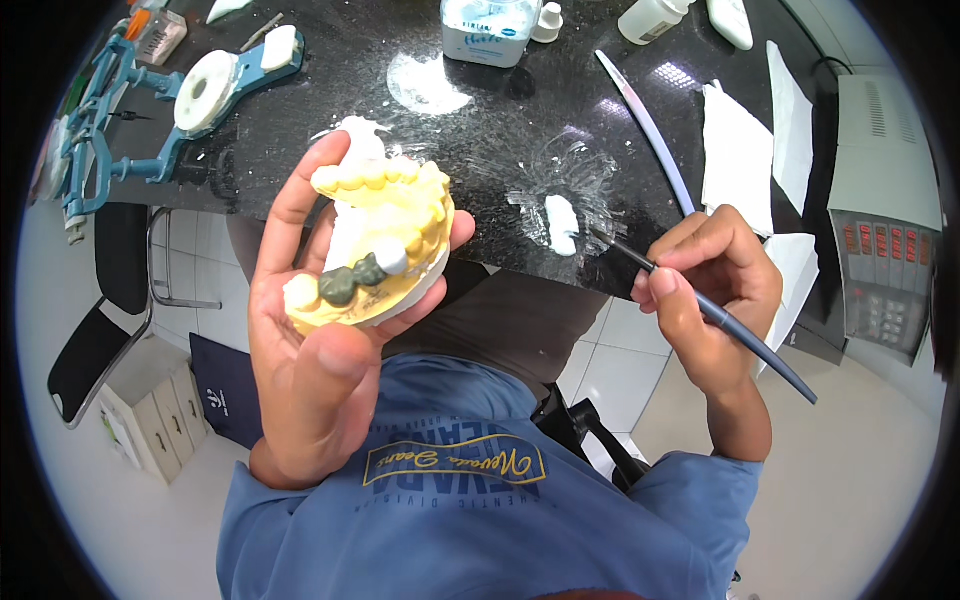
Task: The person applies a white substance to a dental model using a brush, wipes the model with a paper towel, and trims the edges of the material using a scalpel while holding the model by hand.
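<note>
My left hand [310, 380] is wrapped round a yellow dental model [425, 215] with a white base, holding it above the table's front edge. Along its near side two dark grey-green teeth [350, 281] sit beside a white tooth [391, 254]. My right hand [715, 300] pinches a slim dark brush [720, 317] between thumb and fingers. The brush's tip points left, close to a small white lump of paste [562, 225] on the black tabletop; whether they touch I cannot tell. White smears surround the lump.
A blue dental articulator [215, 95] stands at the far left. At the back are a white tub [490, 35] and a small bottle [652, 18]. A second curved brush-like tool [650, 130] lies near white tissues [738, 160]. A grey control unit [885, 220] stands at the right.
</note>
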`<state>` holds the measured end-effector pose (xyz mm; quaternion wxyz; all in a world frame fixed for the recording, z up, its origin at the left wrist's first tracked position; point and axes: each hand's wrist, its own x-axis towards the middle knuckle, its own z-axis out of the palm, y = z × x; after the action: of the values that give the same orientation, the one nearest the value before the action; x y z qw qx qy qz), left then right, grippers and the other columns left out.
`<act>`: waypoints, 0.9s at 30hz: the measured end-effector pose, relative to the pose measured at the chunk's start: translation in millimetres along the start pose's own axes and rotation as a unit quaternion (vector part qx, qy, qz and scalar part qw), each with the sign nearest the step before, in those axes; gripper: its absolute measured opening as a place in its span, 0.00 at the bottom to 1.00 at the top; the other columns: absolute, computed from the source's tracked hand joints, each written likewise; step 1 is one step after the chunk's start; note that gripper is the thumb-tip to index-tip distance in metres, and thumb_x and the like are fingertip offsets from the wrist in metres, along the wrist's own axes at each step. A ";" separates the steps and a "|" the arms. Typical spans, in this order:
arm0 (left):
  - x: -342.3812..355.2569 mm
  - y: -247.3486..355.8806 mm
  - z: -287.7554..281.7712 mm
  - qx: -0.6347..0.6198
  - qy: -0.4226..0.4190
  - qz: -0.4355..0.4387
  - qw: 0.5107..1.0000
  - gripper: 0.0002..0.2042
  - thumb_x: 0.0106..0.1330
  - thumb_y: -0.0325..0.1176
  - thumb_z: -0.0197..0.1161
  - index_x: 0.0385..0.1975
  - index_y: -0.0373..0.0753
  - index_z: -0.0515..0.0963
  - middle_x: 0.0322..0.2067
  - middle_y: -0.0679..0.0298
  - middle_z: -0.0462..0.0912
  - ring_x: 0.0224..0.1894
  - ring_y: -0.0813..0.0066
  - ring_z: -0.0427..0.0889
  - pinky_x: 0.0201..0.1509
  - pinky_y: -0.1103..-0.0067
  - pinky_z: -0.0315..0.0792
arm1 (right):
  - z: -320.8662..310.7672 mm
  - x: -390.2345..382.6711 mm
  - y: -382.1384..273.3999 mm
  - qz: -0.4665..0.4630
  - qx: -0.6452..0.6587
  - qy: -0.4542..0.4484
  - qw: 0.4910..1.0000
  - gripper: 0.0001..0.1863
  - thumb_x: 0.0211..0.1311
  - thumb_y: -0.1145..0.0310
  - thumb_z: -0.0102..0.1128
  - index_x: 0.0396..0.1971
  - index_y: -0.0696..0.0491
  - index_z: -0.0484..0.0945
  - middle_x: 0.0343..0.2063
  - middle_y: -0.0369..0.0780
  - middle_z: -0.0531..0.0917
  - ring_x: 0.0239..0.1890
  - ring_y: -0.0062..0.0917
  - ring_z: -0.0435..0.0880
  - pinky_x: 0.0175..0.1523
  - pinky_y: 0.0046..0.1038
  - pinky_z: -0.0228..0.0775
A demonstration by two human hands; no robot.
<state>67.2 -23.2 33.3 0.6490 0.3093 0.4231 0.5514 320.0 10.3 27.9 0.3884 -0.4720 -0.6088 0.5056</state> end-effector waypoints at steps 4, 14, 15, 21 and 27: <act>-0.7 -2.0 6.7 -0.021 0.034 -0.005 0.999 0.51 0.55 0.46 0.72 0.71 0.30 0.44 0.66 0.46 0.60 0.62 0.52 0.73 0.57 0.77 0.79 | -2.5 -1.9 4.3 -0.024 -0.008 -0.006 1.000 0.08 0.52 0.83 0.64 0.30 0.60 0.74 0.27 0.40 0.79 0.26 0.14 0.79 0.32 0.16 0.73; 2.7 -19.5 23.4 0.049 0.156 0.052 0.985 0.57 0.43 0.55 0.79 0.67 0.29 0.52 0.64 0.44 0.64 0.60 0.52 0.74 0.59 0.72 0.78 | -0.6 1.2 5.7 -0.053 -0.039 -0.015 0.998 0.07 0.49 0.84 0.65 0.28 0.61 0.76 0.25 0.40 0.81 0.25 0.14 0.80 0.30 0.15 0.72; 2.9 -19.6 24.6 0.056 0.163 0.048 0.984 0.58 0.42 0.57 0.79 0.67 0.29 0.52 0.63 0.44 0.64 0.60 0.52 0.75 0.61 0.70 0.76 | -0.4 1.3 5.6 -0.048 -0.043 -0.014 0.998 0.07 0.49 0.84 0.65 0.28 0.61 0.76 0.25 0.40 0.81 0.25 0.14 0.80 0.30 0.15 0.72; 4.5 -21.4 32.2 0.064 0.183 0.041 0.980 0.59 0.38 0.61 0.79 0.65 0.28 0.54 0.62 0.42 0.65 0.59 0.49 0.75 0.67 0.62 0.68 | -1.3 -0.2 0.7 -0.031 -0.073 -0.025 0.997 0.06 0.56 0.79 0.60 0.30 0.58 0.71 0.24 0.42 0.78 0.24 0.17 0.78 0.30 0.19 0.73; 3.6 -25.1 28.6 0.056 0.163 0.044 0.984 0.59 0.38 0.59 0.79 0.65 0.28 0.53 0.60 0.42 0.68 0.58 0.47 0.76 0.67 0.62 0.68 | 0.6 0.4 4.2 -0.040 -0.045 -0.002 0.998 0.08 0.47 0.84 0.65 0.28 0.61 0.76 0.24 0.40 0.81 0.24 0.15 0.80 0.29 0.15 0.72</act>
<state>104.2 -22.9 23.7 0.5282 0.2692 0.5394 0.5980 320.0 10.8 23.6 0.3855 -0.4628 -0.6502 0.4631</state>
